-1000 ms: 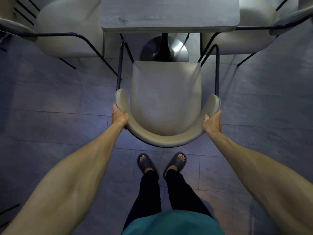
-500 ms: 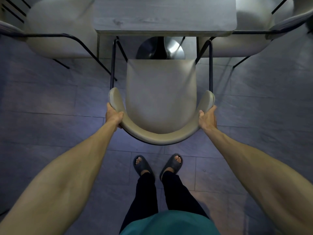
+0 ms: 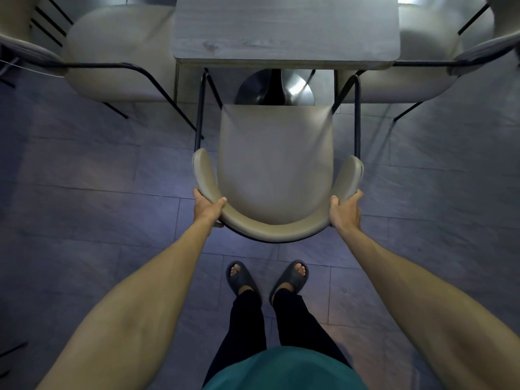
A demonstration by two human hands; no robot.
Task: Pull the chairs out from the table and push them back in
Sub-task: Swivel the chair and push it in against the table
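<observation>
Both hands, left hand [image 3: 207, 208] and right hand [image 3: 345, 211], grip the chair [image 3: 277, 175] backrest. Its seat front lies near the table [image 3: 285, 28] edge, seemingly not under it.

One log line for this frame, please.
left hand grips chair back | right hand grips back | seat out from under table

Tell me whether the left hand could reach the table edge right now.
Probably not: the left hand grips the chair backrest, and the whole seat lies between it and the table edge.
</observation>
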